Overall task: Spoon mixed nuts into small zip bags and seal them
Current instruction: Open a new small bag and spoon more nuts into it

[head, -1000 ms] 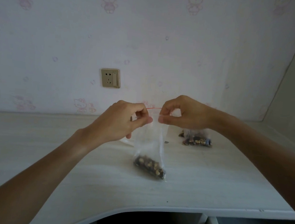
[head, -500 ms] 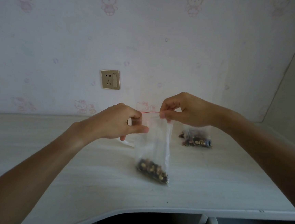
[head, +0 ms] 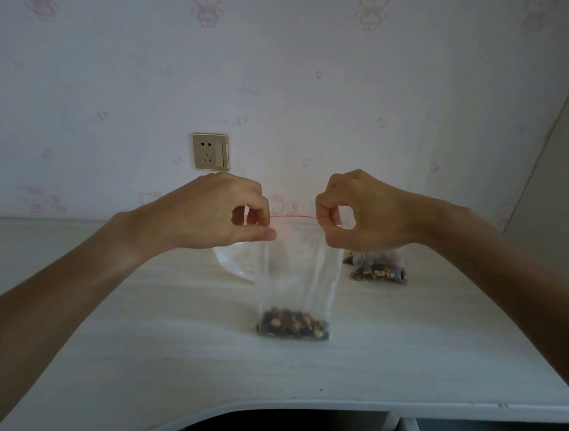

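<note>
Bag (head: 296,278) hangs upright above the counter (head: 162,342), held by its red zip strip (head: 293,217).
Head view: left hand (head: 221,215) and right hand (head: 352,214) each pinch a top corner with closed fingers; thin, limp, slippery film, nuts (head: 293,323) weighting the bottom; long axis vertical, mouth up.

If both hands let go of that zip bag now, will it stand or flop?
The zip bag would likely flop: its clear film looks thin, held taut only by the left hand and right hand. The nuts fill just the bottom, so it is probably light and bottom-heavy.
</note>
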Tool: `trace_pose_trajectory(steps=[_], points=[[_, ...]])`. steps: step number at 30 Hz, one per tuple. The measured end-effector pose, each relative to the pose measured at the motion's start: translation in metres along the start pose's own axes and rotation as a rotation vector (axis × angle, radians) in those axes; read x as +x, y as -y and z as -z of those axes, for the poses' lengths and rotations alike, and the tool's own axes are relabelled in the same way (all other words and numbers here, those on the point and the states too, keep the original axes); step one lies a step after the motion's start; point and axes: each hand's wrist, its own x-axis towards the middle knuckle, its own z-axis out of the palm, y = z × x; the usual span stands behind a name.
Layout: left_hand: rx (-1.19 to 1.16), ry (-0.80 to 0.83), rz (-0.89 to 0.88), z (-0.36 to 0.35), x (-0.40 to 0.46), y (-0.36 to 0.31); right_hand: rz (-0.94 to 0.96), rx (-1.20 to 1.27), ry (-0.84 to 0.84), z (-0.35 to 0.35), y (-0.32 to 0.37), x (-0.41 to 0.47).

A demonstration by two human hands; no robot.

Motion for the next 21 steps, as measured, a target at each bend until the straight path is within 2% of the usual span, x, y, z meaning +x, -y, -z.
trace_pose_trajectory(steps=[7, 13, 17, 21], points=[[-0.195, 0.081, 0.031, -0.013, 0.001, -0.014, 0.032, 0.060, 0.008, -0.013, 0.008, 0.005], [-0.099, 0.121, 0.103, -0.009, 0.000, -0.008, 0.019, 0.189, 0.030, -0.002, 0.010, 0.003], [-0.233, 0.110, 0.175, -0.008, 0.000, -0.003, -0.006, 0.204, 0.037, 0.005, 0.005, -0.001], [-0.378, 0.075, 0.160, -0.010, 0.001, -0.007, -0.022, 0.211, 0.002, 0.007, 0.003, -0.003]])
